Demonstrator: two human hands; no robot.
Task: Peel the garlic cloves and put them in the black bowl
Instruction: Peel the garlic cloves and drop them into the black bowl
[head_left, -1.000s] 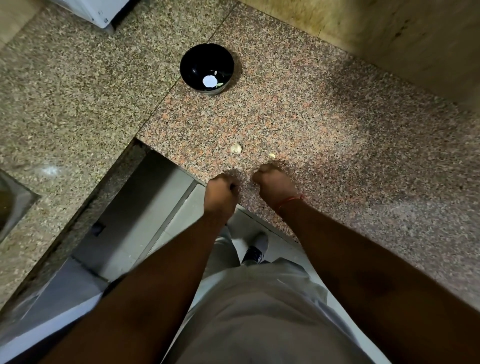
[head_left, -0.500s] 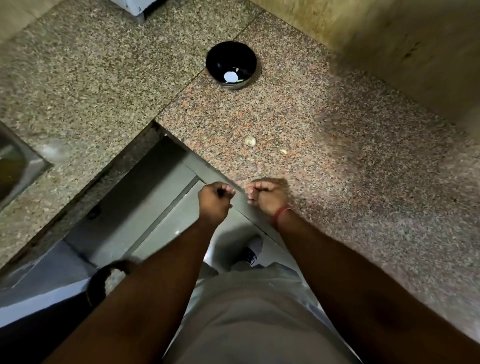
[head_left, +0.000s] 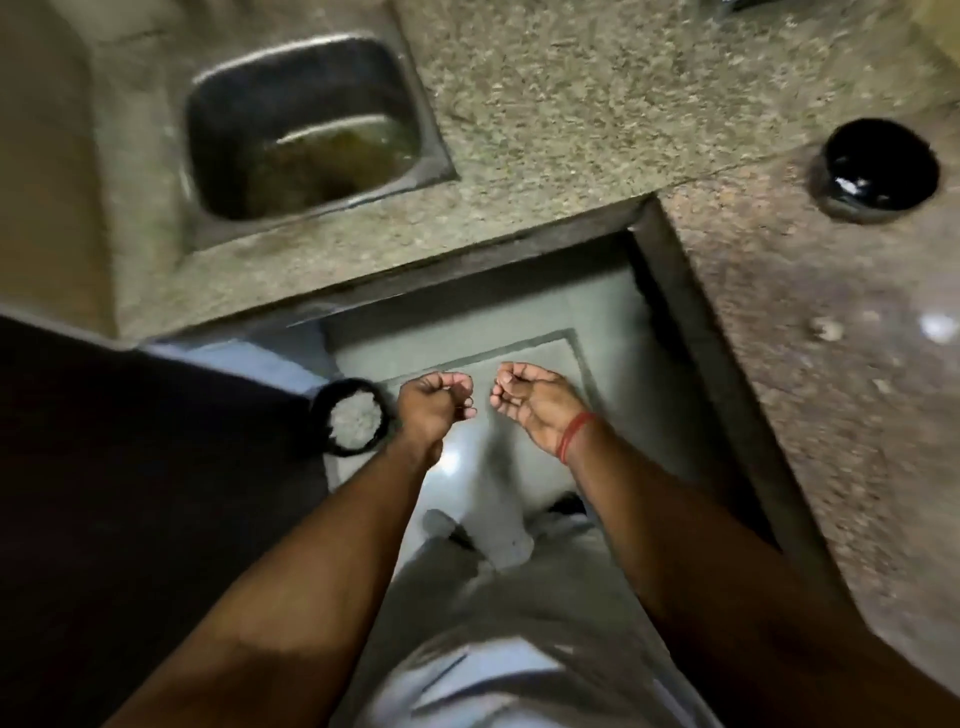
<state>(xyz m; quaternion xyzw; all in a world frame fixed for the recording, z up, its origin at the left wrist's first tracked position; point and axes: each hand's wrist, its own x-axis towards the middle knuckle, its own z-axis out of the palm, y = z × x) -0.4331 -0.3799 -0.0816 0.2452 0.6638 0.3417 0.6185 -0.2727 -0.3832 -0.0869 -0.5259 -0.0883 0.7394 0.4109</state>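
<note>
Frame is motion-blurred. My left hand (head_left: 434, 402) and right hand (head_left: 530, 402) hang side by side over the floor (head_left: 467, 338), off the counter edge, close together but not touching. Left fingers curled into the palm; right palm turned up with fingers curled in. Can't tell if either one holds garlic or peel, too blurry. Red thread (head_left: 574, 436) on my right wrist.

Black bowl (head_left: 878, 169) sits on the granite counter (head_left: 805, 312), far up and right of my right hand, well apart from it. A small pale bit, maybe a garlic clove (head_left: 826, 328), lies on the counter to the right of my right hand, between it and the bowl.

Steel sink (head_left: 311, 130) with murky water is up and left of my left hand. A round black bin (head_left: 350, 418) with whitish scraps sits on the floor just left of my left hand.
</note>
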